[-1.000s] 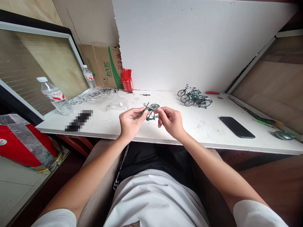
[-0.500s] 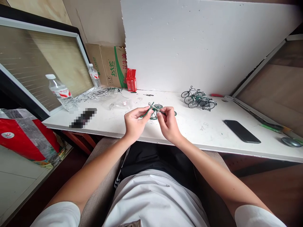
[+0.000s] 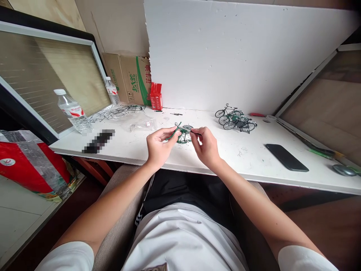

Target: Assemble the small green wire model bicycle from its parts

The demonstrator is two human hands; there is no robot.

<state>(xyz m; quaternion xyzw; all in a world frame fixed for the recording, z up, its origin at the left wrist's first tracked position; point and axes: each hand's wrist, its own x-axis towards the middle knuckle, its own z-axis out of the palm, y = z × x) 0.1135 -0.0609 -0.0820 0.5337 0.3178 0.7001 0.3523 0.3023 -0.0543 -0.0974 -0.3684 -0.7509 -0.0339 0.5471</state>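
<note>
Between the thumb and fingers of my left hand (image 3: 158, 146) is a green model bicycle part (image 3: 179, 124), with a small pale piece at its upper end. My right hand (image 3: 207, 147) pinches the dark handle of a slim screwdriver (image 3: 195, 132). Its thin metal shaft points left, and the tip is at or close to the green part; contact is too small to make out. Just behind and between the hands, a green model bicycle frame with a wheel (image 3: 188, 127) lies on the white table (image 3: 135, 148), partly covered by my fingers.
Several finished-looking model bicycles (image 3: 237, 119) stand at the back right. A black phone (image 3: 287, 157) lies on the right. Toward the left are dark part frames (image 3: 118, 111), a clear plastic bag (image 3: 141, 123), water bottles (image 3: 73, 111) and a small red box (image 3: 156, 97).
My right hand has moved slightly right with the screwdriver, away from my left hand, showing more of the shaft. The left hand keeps its hold on the green part.
</note>
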